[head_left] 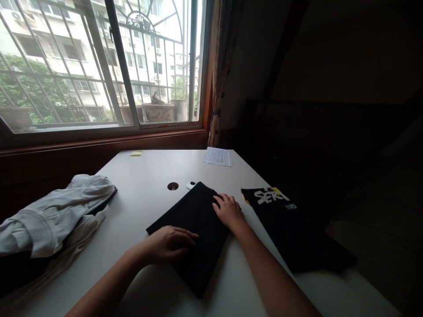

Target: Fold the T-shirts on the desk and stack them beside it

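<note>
A black garment [194, 211], folded into a flat rectangle, lies at an angle on the white table [132, 185]. My left hand [173, 243] rests on its left side, fingers stretched across the cloth. On the upper right edge of the same garment lies my right hand [228, 211], its fingers spread and touching the fabric. To the right, another black garment [291, 224] with white lettering and yellow patches lies partly over the table edge. What kind of clothing the folded one is, I cannot tell.
A heap of white clothes [49, 215] with dark pieces beneath sits at the left. Printed sheets [218, 156] and a yellow note [136, 153] lie at the far edge. A cable hole [172, 186] and its white cover [191, 185] are just beyond the garment. A barred window [142, 66] stands behind.
</note>
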A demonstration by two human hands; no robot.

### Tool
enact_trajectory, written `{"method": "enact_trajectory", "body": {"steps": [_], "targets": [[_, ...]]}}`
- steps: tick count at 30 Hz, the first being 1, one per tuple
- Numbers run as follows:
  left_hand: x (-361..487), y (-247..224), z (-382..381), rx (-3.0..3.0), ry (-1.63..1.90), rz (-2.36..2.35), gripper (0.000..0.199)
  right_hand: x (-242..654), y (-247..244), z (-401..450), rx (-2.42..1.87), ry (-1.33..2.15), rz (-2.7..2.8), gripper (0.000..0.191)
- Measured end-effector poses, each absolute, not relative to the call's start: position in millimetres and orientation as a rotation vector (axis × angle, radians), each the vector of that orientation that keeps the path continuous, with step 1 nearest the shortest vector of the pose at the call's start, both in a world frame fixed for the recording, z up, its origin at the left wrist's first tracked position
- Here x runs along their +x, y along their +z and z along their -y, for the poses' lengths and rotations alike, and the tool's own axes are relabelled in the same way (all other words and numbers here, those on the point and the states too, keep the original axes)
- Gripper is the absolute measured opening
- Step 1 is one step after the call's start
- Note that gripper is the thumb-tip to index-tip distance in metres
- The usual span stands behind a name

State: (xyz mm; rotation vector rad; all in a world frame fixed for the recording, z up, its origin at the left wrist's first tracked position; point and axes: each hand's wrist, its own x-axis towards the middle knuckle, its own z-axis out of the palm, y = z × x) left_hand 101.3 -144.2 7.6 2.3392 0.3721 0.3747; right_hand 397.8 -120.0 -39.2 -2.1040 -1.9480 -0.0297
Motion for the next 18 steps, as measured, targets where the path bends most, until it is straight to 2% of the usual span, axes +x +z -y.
{"method": "enact_trajectory", "body": {"steps": [8, 11, 14, 18], "targets": [[101.5, 5.2, 142.6, 2.460, 0.386, -0.437, 0.029, 395.1, -32.2, 122.6, -2.116, -0.094, 1.948, 0.042], [101.4, 5.3, 139.4, 2.640, 0.435, -0.622, 0.026, 390.6, -22.9, 126.0, -2.143, -0.206, 1.951, 0.036], [98.2, 6.7, 134.6, 2.794, 0.491, -0.863, 0.034, 383.9, -8.8, 131.8, -2.207, -0.301, 1.976, 0.033], [87.1, 4.9, 125.0, 2.857, 0.550, -1.262, 0.039, 377.0, 8.8, 141.8, -2.399, -0.218, 1.991, 0.037]]}}
